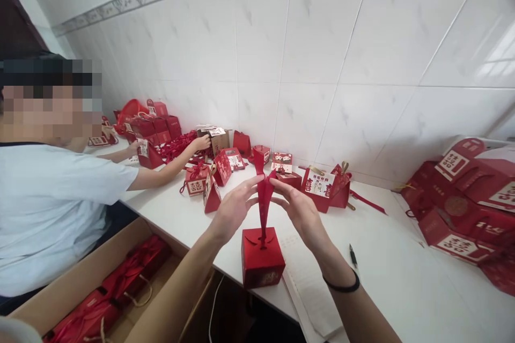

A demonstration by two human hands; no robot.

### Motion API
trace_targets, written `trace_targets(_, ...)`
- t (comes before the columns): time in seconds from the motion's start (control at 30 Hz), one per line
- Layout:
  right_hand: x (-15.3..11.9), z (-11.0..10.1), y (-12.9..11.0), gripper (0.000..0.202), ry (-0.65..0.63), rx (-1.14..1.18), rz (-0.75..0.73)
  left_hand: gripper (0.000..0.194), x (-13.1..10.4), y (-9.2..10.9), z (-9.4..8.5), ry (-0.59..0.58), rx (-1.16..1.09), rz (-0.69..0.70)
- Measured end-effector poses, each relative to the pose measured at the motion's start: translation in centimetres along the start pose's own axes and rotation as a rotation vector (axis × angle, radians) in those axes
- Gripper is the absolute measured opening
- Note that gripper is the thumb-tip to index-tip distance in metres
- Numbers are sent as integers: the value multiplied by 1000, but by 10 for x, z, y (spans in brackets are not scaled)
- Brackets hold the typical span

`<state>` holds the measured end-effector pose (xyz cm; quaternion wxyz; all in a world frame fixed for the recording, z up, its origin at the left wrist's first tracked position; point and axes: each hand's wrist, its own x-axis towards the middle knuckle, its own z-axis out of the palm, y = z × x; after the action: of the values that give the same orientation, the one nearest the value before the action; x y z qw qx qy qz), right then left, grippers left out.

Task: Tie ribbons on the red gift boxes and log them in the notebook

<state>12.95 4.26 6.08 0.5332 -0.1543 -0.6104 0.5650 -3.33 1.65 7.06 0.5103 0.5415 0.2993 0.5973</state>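
Observation:
A small red gift box [262,270] stands upright at the table's front edge. From the slot in its lid a red ribbon [264,206] rises taut and widens toward the top. My left hand [240,201] pinches the ribbon's upper part from the left. From the other side my right hand [295,204] grips it too, fingers closed near the top and a black band around the wrist. Both hands are above the box, not touching its sides. Under and beside the box lies an open notebook [311,292].
Finished-looking red boxes [317,187] line the wall side of the white table [386,278]. A pen [353,255] lies at right, near stacked red boxes [454,209]. At left, a co-worker [60,209] reaches among ribbons [181,146]. A carton [171,257] holding red boxes stands below.

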Motion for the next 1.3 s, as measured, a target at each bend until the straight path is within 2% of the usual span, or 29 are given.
trace_targets(0.07, -4, -6, -1, 42, -44, 0, 41, 31, -4, 1, -7, 74, -3, 37)
trace_targets(0.13, -7, -16, 0, 58, -114, 5, 151, 42, -11, 0, -21, 194, -3, 63)
trace_targets(0.2, -8, -24, 6, 60, -160, -103, 220, 46, -19, -5, -34, 273, 55, 40)
trace_targets(0.27, -8, -26, 18, 43, -222, -378, 182, 42, -28, -16, -40, 241, 259, -47)
trace_targets(0.33, -8, -22, 32, 17, -370, -685, 88, 32, -38, -30, -38, 143, 599, -122)
trace_targets(0.37, -8, -20, 40, 16, -461, -800, 42, 26, -44, -36, -34, 94, 778, -131)
trace_targets(0.43, -10, -15, 51, 26, -602, -921, -23, 16, -56, -47, -25, 26, 1051, -113)
trace_targets(0.5, -12, -14, 58, 31, -685, -945, -26, 11, -67, -54, -16, -4, 1168, -95)
trace_targets(0.57, -12, -16, 60, 32, -736, -932, -1, 7, -75, -59, -13, -17, 1195, -95)
trace_targets(0.67, -12, -20, 60, 26, -787, -936, 17, 6, -80, -65, -16, -44, 1185, -100)
trace_targets(0.77, -11, -21, 60, 19, -781, -951, 36, 8, -77, -65, -25, -121, 1171, -101)
trace_targets(0.9, -11, -21, 58, 11, -693, -877, 99, 12, -67, -58, -28, -228, 1166, -109)
trace_targets(0.97, -11, -20, 58, 11, -625, -861, 130, 11, -62, -55, -22, -185, 1222, -145)
trace_targets(1.13, -15, -18, 63, 12, -481, -899, 178, 9, -56, -61, -1, 38, 1341, -243)
trace_targets(1.3, -19, -18, 64, 13, -431, -914, 199, 18, -57, -77, -2, 85, 1274, -129)
